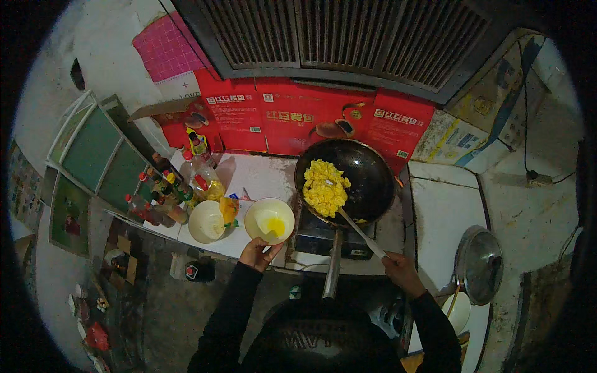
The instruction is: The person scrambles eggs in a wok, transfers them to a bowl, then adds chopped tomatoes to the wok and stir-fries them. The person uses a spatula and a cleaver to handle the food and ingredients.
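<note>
My left hand [259, 254] grips the near rim of a white bowl [261, 214], which has a little yellow liquid [276, 227] in its bottom. In my right hand [404, 272] is the handle of a metal spatula [365, 237]. The spatula's head is hidden beneath a heap of scrambled egg [325, 189], which lies on the left side of a dark wok [368, 186]. The wok rests on a stove [317, 231], its metal handle [332, 272] pointing towards me.
Left of the bowl stand another white bowl [204, 228], an orange-yellow packet [229, 210], an oil bottle [207, 182] and several sauce bottles [172, 186]. Red printed cardboard [289, 126] lines the wall under a range hood [345, 37]. At right are a pan lid [482, 265] and a bowl [459, 311].
</note>
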A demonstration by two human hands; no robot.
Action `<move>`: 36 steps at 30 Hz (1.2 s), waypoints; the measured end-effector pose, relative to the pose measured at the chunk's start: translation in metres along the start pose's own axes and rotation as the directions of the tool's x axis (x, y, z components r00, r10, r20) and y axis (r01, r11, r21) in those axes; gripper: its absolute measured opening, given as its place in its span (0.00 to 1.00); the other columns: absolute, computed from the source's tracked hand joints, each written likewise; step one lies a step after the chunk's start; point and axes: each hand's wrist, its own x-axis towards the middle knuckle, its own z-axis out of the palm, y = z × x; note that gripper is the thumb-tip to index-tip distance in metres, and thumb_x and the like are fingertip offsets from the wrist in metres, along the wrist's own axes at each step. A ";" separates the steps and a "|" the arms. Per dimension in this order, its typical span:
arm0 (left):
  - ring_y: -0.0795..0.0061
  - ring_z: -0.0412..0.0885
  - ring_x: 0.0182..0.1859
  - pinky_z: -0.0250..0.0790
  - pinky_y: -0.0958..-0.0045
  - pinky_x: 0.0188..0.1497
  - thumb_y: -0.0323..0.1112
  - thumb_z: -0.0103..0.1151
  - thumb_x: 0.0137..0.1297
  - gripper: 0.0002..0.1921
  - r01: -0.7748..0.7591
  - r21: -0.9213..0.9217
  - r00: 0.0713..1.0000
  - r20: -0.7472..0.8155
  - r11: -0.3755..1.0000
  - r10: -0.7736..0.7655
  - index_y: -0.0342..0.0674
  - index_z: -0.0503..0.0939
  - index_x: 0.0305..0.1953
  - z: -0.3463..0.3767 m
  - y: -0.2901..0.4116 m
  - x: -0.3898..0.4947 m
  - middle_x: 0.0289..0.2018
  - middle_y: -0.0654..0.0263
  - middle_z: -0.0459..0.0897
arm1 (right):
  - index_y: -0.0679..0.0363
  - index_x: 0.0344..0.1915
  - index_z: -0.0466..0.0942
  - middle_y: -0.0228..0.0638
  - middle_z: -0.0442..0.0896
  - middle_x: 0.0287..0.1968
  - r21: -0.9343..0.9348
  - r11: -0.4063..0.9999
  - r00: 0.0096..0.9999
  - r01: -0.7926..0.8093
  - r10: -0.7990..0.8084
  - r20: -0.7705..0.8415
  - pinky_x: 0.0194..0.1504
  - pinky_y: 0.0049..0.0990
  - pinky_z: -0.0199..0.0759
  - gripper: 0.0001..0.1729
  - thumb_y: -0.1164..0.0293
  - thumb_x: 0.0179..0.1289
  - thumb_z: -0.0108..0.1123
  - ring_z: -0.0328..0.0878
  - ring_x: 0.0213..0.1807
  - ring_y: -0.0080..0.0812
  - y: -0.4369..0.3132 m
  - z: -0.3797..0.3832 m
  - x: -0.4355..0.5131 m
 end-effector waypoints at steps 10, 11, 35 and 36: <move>0.53 0.73 0.52 0.74 0.60 0.55 0.22 0.50 0.50 0.30 0.027 -0.057 0.999 -0.029 0.998 -0.029 0.29 0.58 0.57 0.006 -0.002 -0.002 0.53 0.49 0.64 | 0.62 0.47 0.77 0.23 0.69 0.19 0.123 0.972 0.978 -0.198 0.189 0.084 0.19 0.18 0.57 0.17 0.64 0.63 0.54 0.62 0.19 0.13 0.000 -0.013 0.009; 0.53 0.73 0.53 0.74 0.61 0.55 0.21 0.50 0.49 0.29 0.028 -0.050 0.999 -0.040 0.998 -0.030 0.28 0.58 0.56 0.007 -0.001 -0.002 0.52 0.49 0.64 | 0.61 0.47 0.76 0.22 0.68 0.18 0.238 0.938 0.966 -0.250 0.226 0.123 0.18 0.17 0.55 0.16 0.64 0.63 0.55 0.61 0.18 0.13 -0.003 -0.015 0.011; 0.49 0.71 0.54 0.73 0.57 0.55 0.18 0.50 0.47 0.29 0.080 -0.123 0.997 -0.012 0.989 -0.082 0.26 0.58 0.55 0.022 0.004 0.001 0.53 0.47 0.60 | 0.67 0.46 0.76 0.21 0.67 0.20 -0.045 0.999 1.000 -0.027 0.027 -0.012 0.24 0.19 0.58 0.18 0.64 0.65 0.53 0.61 0.23 0.14 -0.034 0.001 -0.021; 0.48 0.71 0.54 0.73 0.56 0.55 0.18 0.50 0.47 0.29 0.077 -0.116 0.997 -0.008 0.990 -0.079 0.26 0.58 0.55 0.023 0.004 0.001 0.53 0.47 0.60 | 0.66 0.46 0.76 0.21 0.67 0.20 -0.044 0.996 0.996 -0.084 0.083 -0.013 0.24 0.18 0.58 0.17 0.64 0.65 0.53 0.61 0.23 0.14 -0.037 -0.002 -0.022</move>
